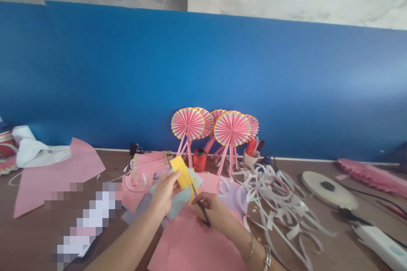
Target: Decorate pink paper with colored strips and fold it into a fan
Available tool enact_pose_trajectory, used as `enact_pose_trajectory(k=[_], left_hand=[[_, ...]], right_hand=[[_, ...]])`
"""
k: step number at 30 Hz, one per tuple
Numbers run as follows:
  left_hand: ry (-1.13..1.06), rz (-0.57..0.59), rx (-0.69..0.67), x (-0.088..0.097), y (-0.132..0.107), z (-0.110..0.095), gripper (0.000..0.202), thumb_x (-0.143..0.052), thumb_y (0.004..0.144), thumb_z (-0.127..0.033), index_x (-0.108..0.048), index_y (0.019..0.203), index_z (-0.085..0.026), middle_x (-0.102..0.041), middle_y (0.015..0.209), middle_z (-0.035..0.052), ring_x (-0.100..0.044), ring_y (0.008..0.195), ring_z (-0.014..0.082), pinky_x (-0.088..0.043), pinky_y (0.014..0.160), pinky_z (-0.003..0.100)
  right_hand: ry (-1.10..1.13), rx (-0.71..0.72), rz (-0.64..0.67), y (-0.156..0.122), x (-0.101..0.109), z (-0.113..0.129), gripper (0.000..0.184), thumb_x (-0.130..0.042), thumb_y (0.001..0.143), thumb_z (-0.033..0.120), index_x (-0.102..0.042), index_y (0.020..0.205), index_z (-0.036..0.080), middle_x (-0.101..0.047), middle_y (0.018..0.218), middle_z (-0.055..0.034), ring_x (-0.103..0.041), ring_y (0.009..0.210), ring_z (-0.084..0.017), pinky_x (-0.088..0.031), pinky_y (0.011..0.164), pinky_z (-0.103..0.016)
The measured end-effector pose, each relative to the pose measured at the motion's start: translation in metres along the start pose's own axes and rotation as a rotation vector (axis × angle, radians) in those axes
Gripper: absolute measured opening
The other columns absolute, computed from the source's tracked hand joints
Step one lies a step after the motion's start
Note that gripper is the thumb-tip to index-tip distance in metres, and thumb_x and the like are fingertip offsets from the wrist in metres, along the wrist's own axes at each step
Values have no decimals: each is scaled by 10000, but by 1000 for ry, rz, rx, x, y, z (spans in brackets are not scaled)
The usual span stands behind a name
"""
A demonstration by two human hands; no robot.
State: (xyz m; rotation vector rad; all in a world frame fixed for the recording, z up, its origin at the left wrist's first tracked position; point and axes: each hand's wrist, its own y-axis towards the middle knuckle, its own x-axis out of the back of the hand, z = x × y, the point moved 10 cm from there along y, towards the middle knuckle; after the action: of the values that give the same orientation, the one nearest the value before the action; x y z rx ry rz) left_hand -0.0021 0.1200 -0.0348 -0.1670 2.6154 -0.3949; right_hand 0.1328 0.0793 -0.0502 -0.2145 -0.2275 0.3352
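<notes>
Pinched in the fingers of my left hand (167,192) is a piece of yellow paper (179,170), held up over the work surface. My right hand (211,211) grips a pair of scissors (202,211) with dark handles, its blades at the paper's right edge. A narrow yellow strip (193,188) hangs beside the blades; whether it is fully cut off I cannot tell. Under both hands lie pink paper sheets (190,241) and a pale blue-green sheet (178,203).
Pink pleated paper fans (232,129) stand against the blue panel (203,67). A red spool (199,161) sits before them. Tangled white strips (282,203) spread to the right, beside a cream-coloured round device (329,190). A large pink sheet (60,178) lies left.
</notes>
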Motion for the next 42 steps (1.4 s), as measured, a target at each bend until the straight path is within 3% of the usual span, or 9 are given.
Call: enact_pose_trajectory(k=[32,42], left_hand=[[-16,42,8,-2,1,2,206,-712,698,-277,-661,809,-112,-733,771,117,-704,747,232,-545,648,282],[-36,0,27,0,0,2,99,-662,753,-201,-654,786,-108,-731,740,114,-699,661,206,-548,624,274]], right_hand=[[-22,30,-18,1,2,2,261,-620,686,378,-589,818,156,-524,414,66,-447,328,-91,-330,322,-179],[-34,50,-39,2,4,5,195,-611,686,340,-579,753,160,-517,408,68,-434,319,-79,-308,311,-166]])
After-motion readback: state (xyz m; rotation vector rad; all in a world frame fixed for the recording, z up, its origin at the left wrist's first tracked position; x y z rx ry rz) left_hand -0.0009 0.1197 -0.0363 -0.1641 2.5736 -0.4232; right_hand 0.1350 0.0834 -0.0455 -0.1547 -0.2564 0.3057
